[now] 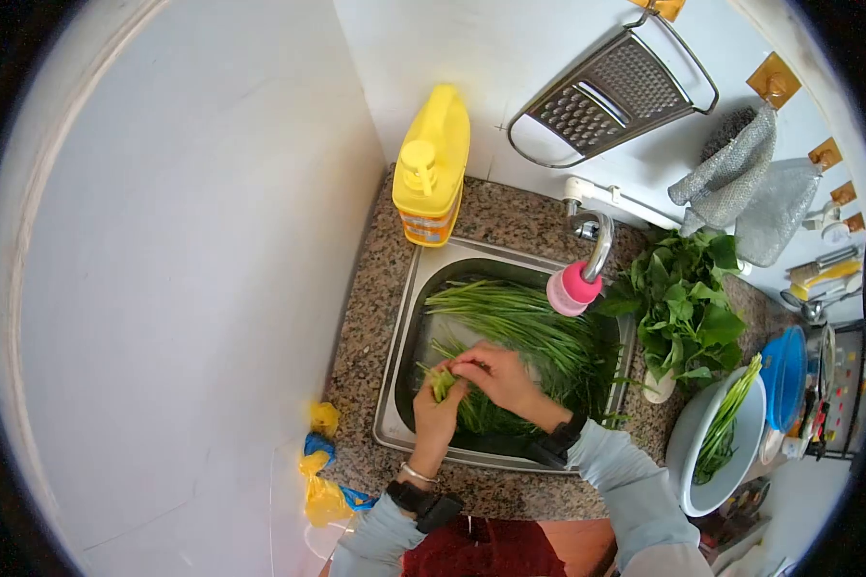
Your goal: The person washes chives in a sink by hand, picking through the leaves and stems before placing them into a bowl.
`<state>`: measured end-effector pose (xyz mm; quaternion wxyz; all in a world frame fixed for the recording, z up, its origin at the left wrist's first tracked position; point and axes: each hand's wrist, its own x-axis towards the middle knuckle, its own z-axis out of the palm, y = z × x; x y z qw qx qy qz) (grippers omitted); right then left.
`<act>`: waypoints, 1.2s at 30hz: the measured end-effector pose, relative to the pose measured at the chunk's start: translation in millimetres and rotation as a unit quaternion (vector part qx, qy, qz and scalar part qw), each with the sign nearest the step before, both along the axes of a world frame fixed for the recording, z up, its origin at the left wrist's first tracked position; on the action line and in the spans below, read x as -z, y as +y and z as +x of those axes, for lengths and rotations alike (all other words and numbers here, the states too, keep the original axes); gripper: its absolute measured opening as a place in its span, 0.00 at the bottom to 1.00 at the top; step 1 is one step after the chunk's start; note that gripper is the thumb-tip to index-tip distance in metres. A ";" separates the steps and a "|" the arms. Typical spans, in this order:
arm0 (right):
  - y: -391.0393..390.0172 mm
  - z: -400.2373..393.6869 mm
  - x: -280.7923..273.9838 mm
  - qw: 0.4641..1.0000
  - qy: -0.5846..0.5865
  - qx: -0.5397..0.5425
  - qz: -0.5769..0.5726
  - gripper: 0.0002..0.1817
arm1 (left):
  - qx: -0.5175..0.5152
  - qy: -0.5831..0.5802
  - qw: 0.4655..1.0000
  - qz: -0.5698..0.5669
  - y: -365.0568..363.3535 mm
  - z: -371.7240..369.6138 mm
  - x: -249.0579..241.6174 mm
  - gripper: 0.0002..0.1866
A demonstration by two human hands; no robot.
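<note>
Over the metal sink (387, 404) my left hand (435, 418) is closed around a small bunch of garlic chives (443, 382), pale ends up. My right hand (505, 380) meets it from the right, thumb and fingers pinched together at the top of the bunch. What lies between those fingertips is too small to make out. More long green chives (510, 313) lie in the sink behind my hands, seemingly in water, and some leaves hang below them.
A faucet with a pink nozzle (575, 287) reaches over the sink. A yellow jug (431, 173) stands behind it on the granite counter (356, 385). Leafy greens (688, 308) and a pale bowl (688, 471) holding green stalks (726, 433) are right. A grater (611, 91) hangs above.
</note>
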<state>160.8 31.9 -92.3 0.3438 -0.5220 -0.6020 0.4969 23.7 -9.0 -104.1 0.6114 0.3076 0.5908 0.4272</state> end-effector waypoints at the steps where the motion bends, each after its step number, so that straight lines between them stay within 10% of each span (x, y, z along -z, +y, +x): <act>1: 0.6 -3.9 2.2 1.000 -0.008 -0.011 0.008 0.08 | 0.013 -0.011 1.000 -0.014 1.4 2.6 2.5 0.14; 18: 35.4 -10.3 145.0 0.972 -0.219 0.030 -0.081 0.13 | -0.008 -0.028 0.996 -0.080 -11.5 -23.0 -6.7 0.15; 20: 20.6 -18.8 162.6 0.976 -0.195 -0.100 -0.013 0.13 | -0.014 -0.029 0.996 -0.080 -10.6 -28.1 -6.3 0.15; 27: 18.2 -2.4 129.5 0.917 -0.377 -0.026 -0.127 0.11 | -0.024 -0.036 0.997 -0.061 -8.6 -32.0 -1.8 0.15; 36: 16.1 -5.2 49.0 0.976 0.063 -0.017 -0.209 0.09 | -0.016 -0.011 0.997 -0.074 9.3 -17.2 12.7 0.14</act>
